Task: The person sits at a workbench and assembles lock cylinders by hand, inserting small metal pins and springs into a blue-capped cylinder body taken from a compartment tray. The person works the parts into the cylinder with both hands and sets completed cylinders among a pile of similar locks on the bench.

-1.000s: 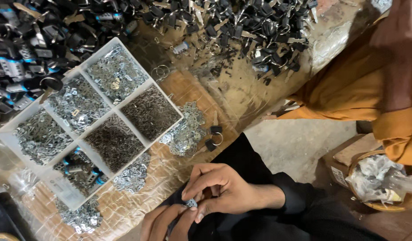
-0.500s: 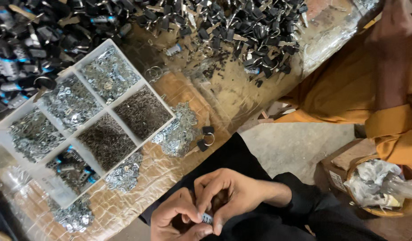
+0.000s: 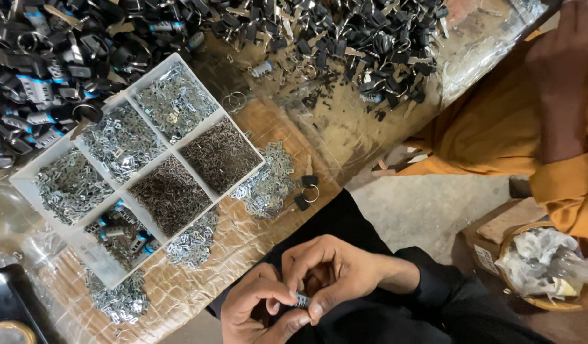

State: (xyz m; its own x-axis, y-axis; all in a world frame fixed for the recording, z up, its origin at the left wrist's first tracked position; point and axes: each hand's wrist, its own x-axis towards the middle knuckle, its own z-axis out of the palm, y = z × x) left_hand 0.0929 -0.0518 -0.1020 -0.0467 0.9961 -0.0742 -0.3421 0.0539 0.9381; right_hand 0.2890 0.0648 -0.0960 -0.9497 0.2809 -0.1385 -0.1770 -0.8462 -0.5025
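My left hand (image 3: 255, 309) and my right hand (image 3: 332, 271) meet low in the head view, over my dark lap. Together their fingertips pinch a small silver and black metal part (image 3: 300, 299). Most of the part is hidden by my fingers. A white divided tray (image 3: 74, 237) lies up and to the left on the table, its compartments filled with small silver and dark metal pieces. Loose silver pieces (image 3: 268, 181) are heaped beside the tray's near corner.
A large pile of black parts with rings (image 3: 345, 32) covers the far side of the table. Two black pieces with a ring (image 3: 306, 190) lie near the table edge. Another person in orange clothing (image 3: 497, 121) sits at right, beside a basket of plastic wrap (image 3: 542, 261).
My view has shifted, so the tray and table sit lower and more to the right. My hands stay together on the small part, moved slightly right in view.
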